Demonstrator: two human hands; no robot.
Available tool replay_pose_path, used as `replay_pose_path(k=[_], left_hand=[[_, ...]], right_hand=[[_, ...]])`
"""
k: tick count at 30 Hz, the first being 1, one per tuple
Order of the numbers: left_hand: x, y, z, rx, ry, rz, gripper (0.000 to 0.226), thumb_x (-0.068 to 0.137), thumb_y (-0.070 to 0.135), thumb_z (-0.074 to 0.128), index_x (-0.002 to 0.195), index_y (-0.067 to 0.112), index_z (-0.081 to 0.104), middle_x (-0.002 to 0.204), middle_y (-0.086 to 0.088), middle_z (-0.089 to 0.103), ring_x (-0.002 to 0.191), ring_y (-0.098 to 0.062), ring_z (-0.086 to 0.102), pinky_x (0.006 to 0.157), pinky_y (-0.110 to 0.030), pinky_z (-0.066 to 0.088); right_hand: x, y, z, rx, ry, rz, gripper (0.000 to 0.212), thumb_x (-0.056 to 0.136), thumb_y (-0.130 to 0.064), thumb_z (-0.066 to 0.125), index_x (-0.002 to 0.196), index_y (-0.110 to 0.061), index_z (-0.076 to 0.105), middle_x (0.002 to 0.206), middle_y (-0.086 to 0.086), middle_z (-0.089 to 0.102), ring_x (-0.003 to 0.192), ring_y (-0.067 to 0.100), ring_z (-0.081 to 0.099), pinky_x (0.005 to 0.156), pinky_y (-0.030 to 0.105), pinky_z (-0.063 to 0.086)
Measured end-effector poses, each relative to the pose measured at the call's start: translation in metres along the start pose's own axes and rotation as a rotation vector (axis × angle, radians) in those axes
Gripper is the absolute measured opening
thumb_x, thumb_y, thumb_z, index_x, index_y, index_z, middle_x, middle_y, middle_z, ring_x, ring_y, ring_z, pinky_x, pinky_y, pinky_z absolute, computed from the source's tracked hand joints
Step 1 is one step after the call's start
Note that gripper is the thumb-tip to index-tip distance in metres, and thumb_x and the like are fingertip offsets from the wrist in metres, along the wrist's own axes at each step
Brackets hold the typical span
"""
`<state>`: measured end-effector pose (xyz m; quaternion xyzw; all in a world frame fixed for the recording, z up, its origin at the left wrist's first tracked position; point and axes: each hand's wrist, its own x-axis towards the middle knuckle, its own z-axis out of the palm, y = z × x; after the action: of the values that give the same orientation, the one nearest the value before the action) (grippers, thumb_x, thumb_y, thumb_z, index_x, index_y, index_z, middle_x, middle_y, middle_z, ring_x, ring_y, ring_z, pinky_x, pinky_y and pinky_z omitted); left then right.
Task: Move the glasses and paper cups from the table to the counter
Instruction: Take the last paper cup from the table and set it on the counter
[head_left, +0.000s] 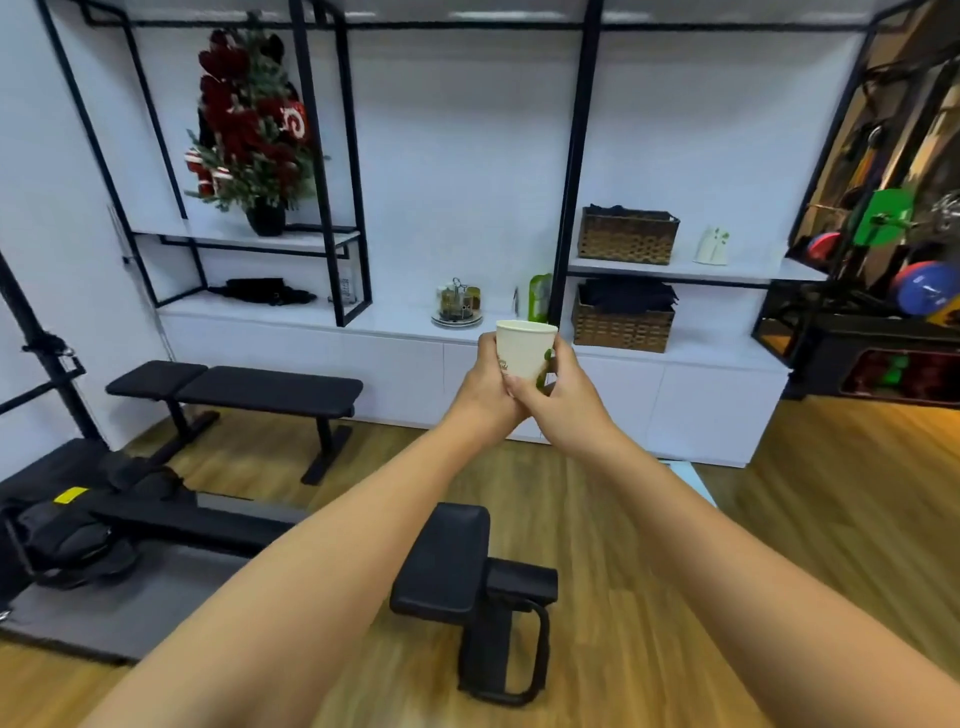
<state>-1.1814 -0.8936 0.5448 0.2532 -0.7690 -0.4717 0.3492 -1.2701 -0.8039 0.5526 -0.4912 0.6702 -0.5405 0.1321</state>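
Note:
A white paper cup (523, 347) with a green print is held upright at arm's length, out over the wooden floor. My left hand (485, 384) wraps its left side and my right hand (563, 395) wraps its right side, fingers overlapping below it. The white counter (395, 323) runs along the far wall behind the cup. The table and any glasses are out of view.
On the counter stand a condiment caddy on a plate (458, 305), a green pouch (540, 296) and a wicker basket (622, 325). A black weight bench (244, 389) stands at the left, another padded bench (467, 566) just below my arms. A rack of gym gear (883, 291) fills the right.

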Motion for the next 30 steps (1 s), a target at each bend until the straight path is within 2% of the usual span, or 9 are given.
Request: replay_pose_path(k=[3,6,11,16,20,25,26,28,30], left_hand=[[0.052,-0.018,0.021,0.066,-0.041,-0.008,0.083,0.055,0.061,0.067,0.125,0.032,0.033,0.108,0.009,0.062,0.097,-0.014,0.065,0.078,-0.036,0.059],[0.116,-0.039,0.039,0.074,-0.049,-0.015,0.08,0.056,0.059,0.07,0.124,0.033,0.036,0.107,0.009,0.064,0.095,-0.011,0.065,0.072,-0.031,0.057],[0.216,-0.062,0.065,0.084,-0.065,0.02,0.09,0.068,0.051,0.071,0.146,0.034,0.03,0.119,0.008,0.065,0.101,-0.006,0.064,0.079,-0.03,0.056],[0.296,-0.081,0.101,0.114,-0.095,0.075,0.099,0.08,0.04,0.068,0.159,0.035,0.009,0.132,0.004,0.063,0.107,-0.011,0.066,0.089,-0.037,0.058],[0.359,-0.096,0.136,0.11,-0.055,0.08,0.097,0.076,0.047,0.062,0.156,0.038,0.007,0.134,0.001,0.06,0.11,-0.018,0.066,0.092,-0.046,0.057],[0.45,-0.117,0.177,0.133,0.084,0.078,0.097,0.072,0.057,0.061,0.152,0.046,0.007,0.132,0.004,0.059,0.109,-0.015,0.065,0.088,-0.038,0.058],[0.47,-0.122,0.185,0.15,0.11,0.065,0.096,0.075,0.052,0.064,0.152,0.047,0.007,0.133,0.004,0.059,0.108,-0.016,0.066,0.088,-0.04,0.058],[0.504,-0.135,0.201,0.209,0.127,0.027,0.092,0.081,0.041,0.067,0.151,0.046,0.006,0.133,0.004,0.06,0.105,-0.018,0.067,0.087,-0.044,0.058],[0.537,-0.147,0.222,0.265,0.148,-0.008,0.084,0.084,0.043,0.065,0.146,0.046,0.009,0.128,0.005,0.063,0.098,-0.017,0.068,0.083,-0.045,0.058]], right_hand=[[0.048,0.037,-0.015,-0.01,0.006,0.022,0.067,0.093,-0.029,0.068,0.149,-0.024,0.033,0.124,-0.011,0.056,0.099,-0.004,0.057,0.066,0.001,0.042],[0.107,0.068,-0.026,0.009,0.013,0.052,0.063,0.093,-0.031,0.068,0.148,-0.024,0.036,0.124,-0.011,0.055,0.108,0.009,0.059,0.077,0.012,0.044],[0.203,0.107,-0.043,0.051,0.044,0.107,0.065,0.095,-0.031,0.067,0.15,-0.019,0.036,0.132,-0.002,0.054,0.119,0.018,0.056,0.096,0.031,0.047],[0.279,0.155,-0.065,0.065,0.063,0.133,0.06,0.097,-0.034,0.063,0.149,-0.018,0.036,0.127,-0.004,0.058,0.108,0.012,0.055,0.078,0.02,0.045],[0.344,0.2,-0.09,0.058,0.037,0.088,0.054,0.098,-0.033,0.062,0.147,-0.019,0.044,0.123,-0.005,0.062,0.101,0.004,0.06,0.073,0.01,0.045],[0.437,0.256,-0.118,0.041,0.008,-0.023,0.046,0.096,-0.033,0.065,0.139,-0.019,0.055,0.116,-0.003,0.068,0.085,-0.008,0.065,0.067,0.007,0.048],[0.455,0.268,-0.124,0.033,-0.005,-0.035,0.043,0.096,-0.033,0.066,0.135,-0.019,0.058,0.112,-0.001,0.069,0.084,-0.007,0.065,0.068,0.009,0.05],[0.486,0.292,-0.135,0.005,-0.044,-0.002,0.037,0.095,-0.038,0.065,0.126,-0.017,0.062,0.103,0.001,0.071,0.085,0.005,0.068,0.074,0.026,0.057],[0.516,0.32,-0.151,-0.058,-0.072,0.035,0.039,0.094,-0.045,0.063,0.119,-0.015,0.063,0.091,0.0,0.07,0.081,0.015,0.067,0.067,0.035,0.055]])
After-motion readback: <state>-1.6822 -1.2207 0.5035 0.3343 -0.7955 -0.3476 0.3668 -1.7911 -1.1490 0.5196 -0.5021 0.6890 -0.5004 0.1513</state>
